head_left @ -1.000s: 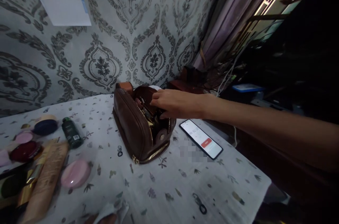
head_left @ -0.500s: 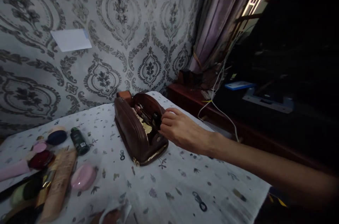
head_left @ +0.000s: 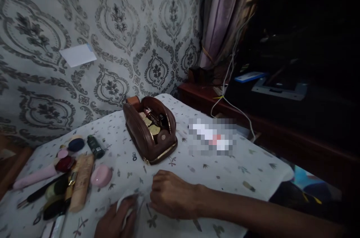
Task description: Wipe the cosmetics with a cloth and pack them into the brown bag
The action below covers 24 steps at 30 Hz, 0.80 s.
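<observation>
A brown leather makeup bag [head_left: 137,133] stands unzipped on the patterned white cloth, with dark and gold-yellow items [head_left: 154,130] showing inside. In front of it my right hand [head_left: 171,195] rests low over the cloth, fingers curled closed; anything inside them is hidden. At the bottom edge my left hand [head_left: 116,218] grips a crumpled white tissue [head_left: 128,200], whose exact kind is hard to make out. Beside the left hand lie a round pink case [head_left: 101,175], a beige tube [head_left: 81,183] and a dark green bottle [head_left: 95,146].
Further left are a pink tube [head_left: 35,177], a dark red round item [head_left: 64,163] and a navy-lidded jar [head_left: 76,143]. A pixelated white-and-red thing [head_left: 212,136] lies right of the bag. White cables [head_left: 233,107] hang by a dark red wooden ledge [head_left: 194,93].
My right hand has left the bag's opening and come down toward me, near the left hand. My left hand has come into view on the white tissue. The view has shifted slightly.
</observation>
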Each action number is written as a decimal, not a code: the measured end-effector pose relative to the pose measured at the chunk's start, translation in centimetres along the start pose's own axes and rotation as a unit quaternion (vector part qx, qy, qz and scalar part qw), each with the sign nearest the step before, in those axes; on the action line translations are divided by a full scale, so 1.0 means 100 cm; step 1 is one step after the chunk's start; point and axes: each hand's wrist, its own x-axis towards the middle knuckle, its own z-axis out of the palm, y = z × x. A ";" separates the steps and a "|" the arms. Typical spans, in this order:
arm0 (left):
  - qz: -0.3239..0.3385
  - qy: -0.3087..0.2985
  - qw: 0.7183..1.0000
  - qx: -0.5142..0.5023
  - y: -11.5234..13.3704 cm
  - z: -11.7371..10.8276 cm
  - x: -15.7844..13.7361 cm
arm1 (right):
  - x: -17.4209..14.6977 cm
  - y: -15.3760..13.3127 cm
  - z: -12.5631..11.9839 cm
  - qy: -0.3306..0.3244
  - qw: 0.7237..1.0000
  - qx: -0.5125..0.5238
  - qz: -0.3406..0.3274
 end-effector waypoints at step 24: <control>-0.254 -0.155 0.954 0.038 0.010 -0.040 0.014 | 0.087 -0.036 0.069 0.125 0.933 0.324 0.093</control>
